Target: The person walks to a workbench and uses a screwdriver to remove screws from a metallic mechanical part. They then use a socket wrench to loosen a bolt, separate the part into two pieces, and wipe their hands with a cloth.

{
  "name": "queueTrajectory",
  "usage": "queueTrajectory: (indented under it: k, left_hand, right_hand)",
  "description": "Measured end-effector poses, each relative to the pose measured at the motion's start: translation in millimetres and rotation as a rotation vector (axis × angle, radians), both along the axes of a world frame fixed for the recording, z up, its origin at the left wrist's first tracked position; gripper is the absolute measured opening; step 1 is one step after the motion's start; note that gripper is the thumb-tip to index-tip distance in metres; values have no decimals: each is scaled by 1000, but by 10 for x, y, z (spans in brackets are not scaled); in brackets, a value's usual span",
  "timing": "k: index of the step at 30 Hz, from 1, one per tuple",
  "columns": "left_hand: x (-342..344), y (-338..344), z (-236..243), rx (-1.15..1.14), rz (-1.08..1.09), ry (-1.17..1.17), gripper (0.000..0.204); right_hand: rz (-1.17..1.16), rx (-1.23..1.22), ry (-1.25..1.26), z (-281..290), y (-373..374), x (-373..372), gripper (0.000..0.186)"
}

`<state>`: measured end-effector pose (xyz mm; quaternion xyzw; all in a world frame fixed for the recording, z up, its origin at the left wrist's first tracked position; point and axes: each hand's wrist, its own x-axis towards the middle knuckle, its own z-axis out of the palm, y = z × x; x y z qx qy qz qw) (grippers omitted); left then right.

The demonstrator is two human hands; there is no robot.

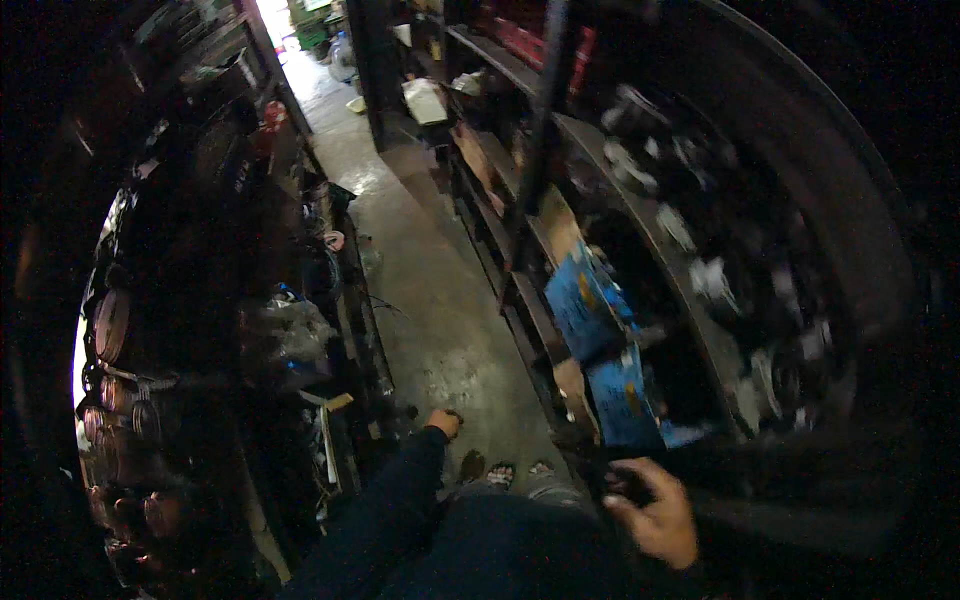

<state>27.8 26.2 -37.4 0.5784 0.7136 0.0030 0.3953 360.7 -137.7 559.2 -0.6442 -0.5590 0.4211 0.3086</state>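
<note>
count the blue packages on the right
2 show clearly: the upper blue package and the lower blue package, nearer the right hand. More may be hidden in the dark.

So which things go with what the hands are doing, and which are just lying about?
With the hands, perhaps:
Right hand, curled; too blurred to tell if holding anything
Left hand, grip unclear
Blue packages, near the right hand

Just lying about, probably:
Pale boxy thing, farther off
Brownish round thing, far left
</note>
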Motion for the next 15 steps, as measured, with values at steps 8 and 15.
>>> queueTrajectory:
  k: [8,15]
  left_hand:
    - [-241,1003,403,-204,-329,-103,24]
    - [-1304,3164,713,-158,-398,198,41]
  right_hand:
    - [297,-21,54,-653,2422,-493,40]
    - [216,-132,239,-825,4783,-908,41]
